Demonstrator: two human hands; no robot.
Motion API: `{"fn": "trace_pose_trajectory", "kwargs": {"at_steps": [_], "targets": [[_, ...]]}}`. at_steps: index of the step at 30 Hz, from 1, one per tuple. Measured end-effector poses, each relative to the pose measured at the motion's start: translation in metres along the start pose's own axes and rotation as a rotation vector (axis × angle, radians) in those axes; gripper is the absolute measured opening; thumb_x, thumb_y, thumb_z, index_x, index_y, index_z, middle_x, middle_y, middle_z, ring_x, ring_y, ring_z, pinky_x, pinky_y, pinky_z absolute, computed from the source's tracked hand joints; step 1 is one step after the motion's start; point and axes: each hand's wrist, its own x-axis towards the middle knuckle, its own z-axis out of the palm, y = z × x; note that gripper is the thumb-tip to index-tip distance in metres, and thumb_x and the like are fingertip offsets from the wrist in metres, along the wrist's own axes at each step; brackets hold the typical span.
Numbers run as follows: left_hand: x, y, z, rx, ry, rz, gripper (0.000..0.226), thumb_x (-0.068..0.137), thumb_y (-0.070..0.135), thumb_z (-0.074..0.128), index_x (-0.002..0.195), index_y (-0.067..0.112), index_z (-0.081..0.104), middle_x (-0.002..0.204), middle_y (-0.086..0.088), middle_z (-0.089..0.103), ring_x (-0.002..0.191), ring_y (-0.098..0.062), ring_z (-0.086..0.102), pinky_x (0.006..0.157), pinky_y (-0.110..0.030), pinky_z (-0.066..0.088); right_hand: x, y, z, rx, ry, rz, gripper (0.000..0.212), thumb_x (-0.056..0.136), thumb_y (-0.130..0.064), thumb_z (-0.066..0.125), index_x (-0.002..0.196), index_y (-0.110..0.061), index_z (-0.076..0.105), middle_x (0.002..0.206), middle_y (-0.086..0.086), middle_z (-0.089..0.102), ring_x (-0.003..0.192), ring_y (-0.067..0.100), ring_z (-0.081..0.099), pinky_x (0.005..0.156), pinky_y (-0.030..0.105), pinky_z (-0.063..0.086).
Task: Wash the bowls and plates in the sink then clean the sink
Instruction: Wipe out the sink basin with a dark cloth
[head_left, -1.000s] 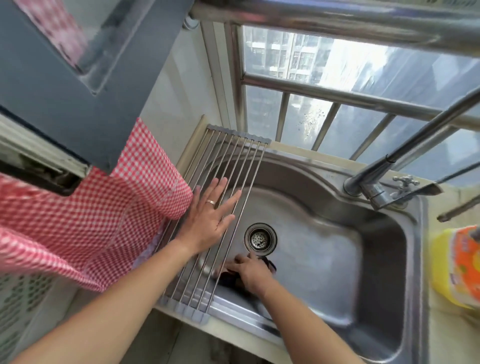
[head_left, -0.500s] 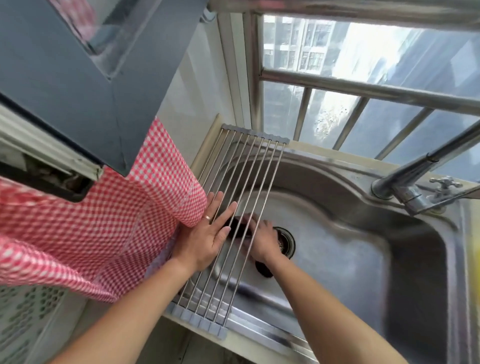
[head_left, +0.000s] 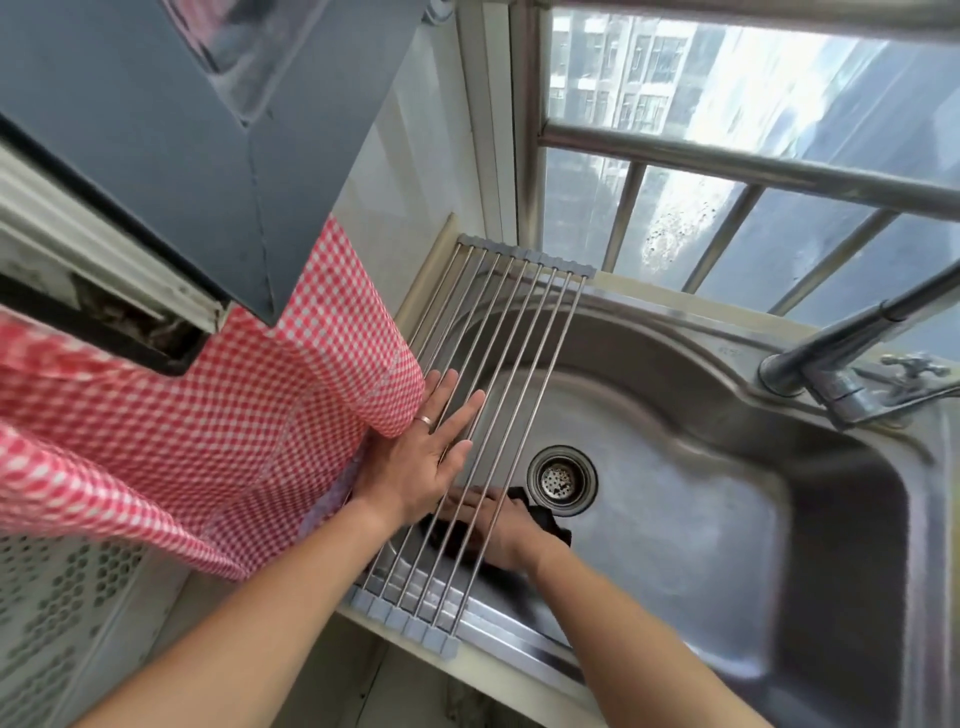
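both hands work: left hand (head_left: 415, 462) rests flat on the rack (head_left: 498, 395); right hand (head_left: 501, 525) presses a dark cloth (head_left: 545, 517) in the sink (head_left: 727, 519) beside the drain (head_left: 561, 480). leaning could shift the rack, trapping fingers.

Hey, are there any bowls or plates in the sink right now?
No, the sink holds only the drain and a dark cloth under the right hand.
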Motion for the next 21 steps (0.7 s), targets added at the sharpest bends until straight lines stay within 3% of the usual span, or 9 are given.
{"fn": "trace_pose_trajectory", "kwargs": {"at_steps": [2, 4, 7, 10, 12, 15, 16, 18, 21], "targets": [[-0.001, 0.000, -0.001, 0.057, -0.008, -0.004, 0.056, 0.102, 0.050, 0.022, 0.157, 0.046, 0.011, 0.167, 0.010, -0.009, 0.154, -0.016, -0.009, 0.122, -0.057, 0.011, -0.006, 0.001, 0.014, 0.045, -0.027, -0.017, 0.083, 0.093, -0.020, 0.054, 0.146, -0.071, 0.015, 0.164, -0.024, 0.020, 0.150, 0.018, 0.025, 0.120, 0.048, 0.026], [-0.003, 0.002, -0.003, 0.126, -0.001, -0.005, 0.057, 0.102, 0.049, 0.021, 0.158, 0.043, 0.012, 0.168, 0.007, -0.007, 0.155, -0.018, -0.008, 0.123, -0.055, 0.011, -0.014, 0.002, 0.016, 0.111, -0.064, 0.033, 0.074, 0.091, -0.019, 0.057, 0.152, -0.054, 0.031, 0.160, -0.014, 0.038, 0.144, 0.018, 0.038, 0.122, 0.034, 0.022], [-0.007, 0.011, -0.008, 0.170, 0.022, -0.011, 0.058, 0.102, 0.044, 0.023, 0.159, 0.037, 0.014, 0.168, 0.001, 0.000, 0.155, -0.019, -0.003, 0.123, -0.050, 0.019, -0.048, -0.005, -0.004, 0.287, -0.087, 0.157, 0.054, 0.094, -0.032, 0.060, 0.145, -0.043, 0.045, 0.141, -0.004, 0.061, 0.128, 0.024, 0.056, 0.111, 0.029, 0.040], [-0.013, 0.026, -0.016, 0.030, 0.054, 0.057, 0.055, 0.104, 0.034, 0.034, 0.158, 0.033, 0.024, 0.168, 0.000, 0.010, 0.155, -0.017, 0.003, 0.122, -0.043, 0.027, -0.082, 0.001, -0.014, 0.265, -0.125, 0.243, 0.043, 0.095, -0.039, 0.063, 0.136, -0.032, 0.054, 0.134, 0.001, 0.064, 0.114, 0.016, 0.058, 0.104, 0.024, 0.041], [-0.017, 0.038, -0.017, -0.034, 0.009, 0.191, 0.055, 0.103, 0.034, 0.039, 0.157, 0.034, 0.027, 0.168, 0.002, 0.009, 0.155, -0.017, 0.003, 0.124, -0.047, 0.016, -0.104, 0.011, -0.020, 0.158, -0.201, 0.224, 0.040, 0.092, -0.035, 0.067, 0.130, -0.036, 0.054, 0.131, 0.007, 0.065, 0.108, 0.010, 0.051, 0.104, 0.026, 0.041], [-0.019, 0.056, -0.008, 0.051, -0.076, 0.278, 0.058, 0.103, 0.041, 0.036, 0.158, 0.037, 0.017, 0.168, 0.004, -0.002, 0.155, -0.017, -0.005, 0.123, -0.054, 0.007, -0.135, 0.018, -0.037, 0.149, -0.193, 0.196, 0.018, 0.093, -0.019, 0.063, 0.110, -0.022, 0.059, 0.095, 0.012, 0.061, 0.086, 0.015, 0.048, 0.078, 0.015, 0.040], [-0.018, 0.059, -0.004, 0.068, -0.081, 0.256, 0.060, 0.103, 0.042, 0.036, 0.159, 0.036, 0.015, 0.168, 0.003, -0.004, 0.155, -0.018, -0.007, 0.122, -0.056, 0.008, -0.144, 0.023, -0.043, 0.045, -0.174, 0.215, 0.015, 0.091, -0.028, 0.061, 0.103, -0.020, 0.059, 0.093, 0.011, 0.059, 0.083, 0.020, 0.051, 0.072, 0.017, 0.041], [-0.018, 0.063, 0.001, 0.087, -0.054, 0.220, 0.062, 0.101, 0.041, 0.038, 0.159, 0.035, 0.015, 0.168, 0.002, -0.003, 0.155, -0.019, -0.005, 0.121, -0.058, 0.013, -0.154, 0.040, -0.047, 0.116, 0.045, 0.437, 0.015, 0.079, -0.040, 0.057, 0.091, -0.030, 0.058, 0.091, -0.002, 0.063, 0.090, 0.023, 0.061, 0.073, 0.024, 0.044], [-0.019, 0.063, 0.003, 0.068, -0.026, 0.218, 0.064, 0.099, 0.037, 0.043, 0.158, 0.036, 0.019, 0.168, 0.004, 0.001, 0.155, -0.018, -0.002, 0.121, -0.056, 0.014, -0.152, 0.069, -0.042, 0.179, 0.378, 0.598, 0.044, 0.075, -0.027, 0.061, 0.118, -0.035, 0.061, 0.115, 0.000, 0.063, 0.108, 0.029, 0.057, 0.083, 0.035, 0.049]]}}
